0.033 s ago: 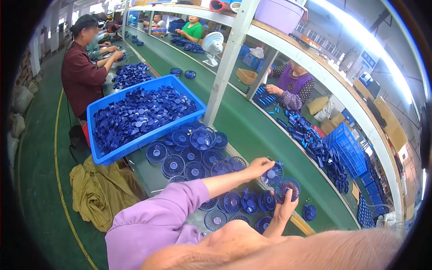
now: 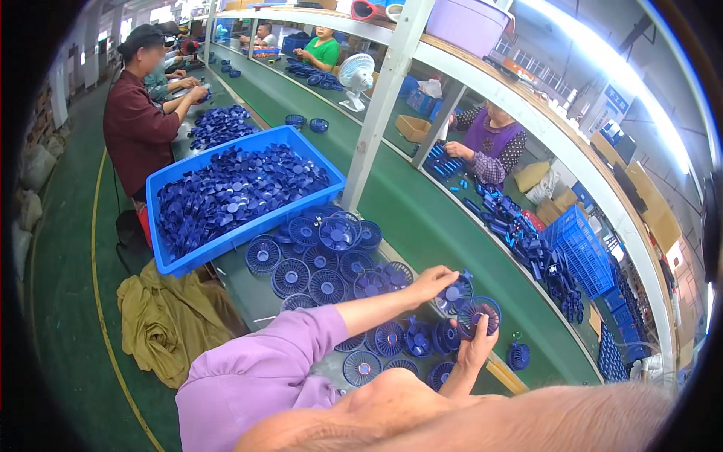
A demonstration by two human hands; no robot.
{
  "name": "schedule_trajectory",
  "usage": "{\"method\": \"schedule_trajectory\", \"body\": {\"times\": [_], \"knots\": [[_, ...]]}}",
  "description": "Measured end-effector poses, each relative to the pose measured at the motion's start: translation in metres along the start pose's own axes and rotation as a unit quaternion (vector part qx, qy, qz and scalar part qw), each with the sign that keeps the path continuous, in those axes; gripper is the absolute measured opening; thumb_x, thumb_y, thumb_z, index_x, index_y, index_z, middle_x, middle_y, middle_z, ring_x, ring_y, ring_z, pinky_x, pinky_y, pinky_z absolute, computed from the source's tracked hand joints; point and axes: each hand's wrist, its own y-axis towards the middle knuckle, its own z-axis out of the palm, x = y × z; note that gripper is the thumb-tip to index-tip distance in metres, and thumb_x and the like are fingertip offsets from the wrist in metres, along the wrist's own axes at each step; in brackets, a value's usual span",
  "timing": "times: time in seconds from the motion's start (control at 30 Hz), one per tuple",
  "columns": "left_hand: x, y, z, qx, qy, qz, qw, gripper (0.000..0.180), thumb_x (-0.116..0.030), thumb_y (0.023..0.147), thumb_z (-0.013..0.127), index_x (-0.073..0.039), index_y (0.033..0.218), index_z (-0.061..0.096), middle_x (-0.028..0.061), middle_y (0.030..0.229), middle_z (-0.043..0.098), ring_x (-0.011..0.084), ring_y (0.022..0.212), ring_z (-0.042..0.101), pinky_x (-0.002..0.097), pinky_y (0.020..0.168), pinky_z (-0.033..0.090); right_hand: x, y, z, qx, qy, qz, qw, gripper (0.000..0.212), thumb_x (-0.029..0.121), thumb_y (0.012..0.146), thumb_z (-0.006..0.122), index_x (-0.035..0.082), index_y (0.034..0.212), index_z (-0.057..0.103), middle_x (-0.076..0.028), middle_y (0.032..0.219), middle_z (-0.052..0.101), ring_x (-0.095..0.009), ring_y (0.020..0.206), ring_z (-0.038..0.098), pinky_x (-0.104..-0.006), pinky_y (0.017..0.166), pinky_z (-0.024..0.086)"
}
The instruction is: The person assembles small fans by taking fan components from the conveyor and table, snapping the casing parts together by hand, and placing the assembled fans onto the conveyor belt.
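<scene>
Blue grille (image 2: 479, 317), grasped in the right hand (image 2: 473, 352) near the green belt (image 2: 410, 218), looked light, stiff, perhaps brittle, best held by its rim, while the left hand (image 2: 434, 285) pinched a fan part (image 2: 454, 294) alongside.

A purple tub (image 2: 465, 25) stands on the shelf (image 2: 482, 74) at its front edge, right of a white post (image 2: 382, 113). Past the far edge of the belt (image 2: 407, 197) are a white fan (image 2: 356, 73), a carton (image 2: 413, 128) and a tilted blue crate (image 2: 580, 252). Olive cloth (image 2: 167, 324) is bunched beside the table's (image 2: 248, 295) left edge.
</scene>
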Motion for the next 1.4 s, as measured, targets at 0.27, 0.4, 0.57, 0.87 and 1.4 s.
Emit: {"method": "schedule_trajectory", "body": {"times": [0.27,0.4,0.57,0.87,1.4], "knots": [[-0.013,-0.068,-0.006,0.085,-0.351,-0.153,0.92,0.029,-0.03,0.099,0.048,-0.01,0.12,0.052,0.0028,0.108,0.061,0.0123,0.095,0.063,0.0322,0.082,0.054,0.001,-0.018,0.027,-0.019,-0.336,0.021,0.941,0.067,0.003,0.08,0.067,0.012,0.139,0.037,-0.009,0.097,0.058,-0.014,0.078,0.058,-0.0242,0.064,0.051],[-0.001,-0.075,-0.01,0.113,-0.442,-0.204,0.867,0.026,-0.028,0.1,0.043,-0.011,0.117,0.055,0.0048,0.111,0.063,0.0155,0.098,0.063,0.0352,0.084,0.053,-0.014,-0.02,0.026,0.0,-0.399,-0.094,0.912,0.07,0.008,0.075,0.071,0.008,0.138,0.04,-0.016,0.109,0.057,-0.027,0.104,0.055,-0.0364,0.094,0.042],[0.002,-0.078,-0.015,0.101,-0.463,-0.179,0.862,0.025,-0.028,0.1,0.045,-0.011,0.113,0.057,0.0039,0.106,0.064,0.0157,0.095,0.063,0.0341,0.084,0.053,-0.02,-0.034,0.041,0.179,-0.528,-0.231,0.797,0.06,0.016,0.076,0.069,0.007,0.132,0.049,-0.02,0.131,0.046,-0.038,0.121,0.044,-0.0441,0.102,0.036],[-0.03,-0.101,0.004,-0.059,-0.298,-0.055,0.951,0.034,-0.032,0.103,0.037,-0.009,0.127,0.043,0.0059,0.118,0.052,0.0134,0.106,0.053,0.0296,0.092,0.045,-0.028,-0.039,0.044,0.207,-0.474,-0.215,0.828,0.092,0.052,0.074,0.068,0.005,0.143,0.03,-0.023,0.144,0.032,-0.042,0.13,0.035,-0.0468,0.108,0.029],[-0.038,-0.106,0.016,-0.102,0.237,0.304,0.917,0.042,-0.017,0.086,0.053,0.0,0.123,0.049,0.0193,0.123,0.05,0.0351,0.116,0.044,0.0442,0.102,0.031,-0.069,-0.04,0.029,0.114,-0.067,0.078,0.988,0.059,0.049,0.099,0.028,0.007,0.14,0.035,-0.01,0.132,0.046,-0.023,0.122,0.045,-0.0366,0.105,0.034]]}}
